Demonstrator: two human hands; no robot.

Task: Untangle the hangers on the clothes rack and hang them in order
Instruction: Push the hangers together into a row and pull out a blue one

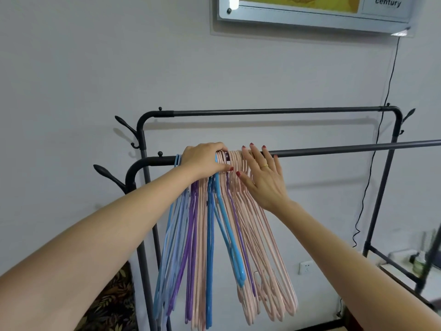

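Left hand (205, 161) grips slim plastic hangers (214, 235).

A home room: clothes rack (274, 112) with hangers (207, 235), wall socket (305, 268).

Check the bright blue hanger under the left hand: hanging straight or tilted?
Tilted. The bright blue hanger slants down to the right across the pink hangers, its top gripped by the left hand.

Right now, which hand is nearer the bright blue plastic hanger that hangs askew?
Left. The left hand grips the hooks right at the bright blue hanger; the right hand rests on pink hangers beside it.
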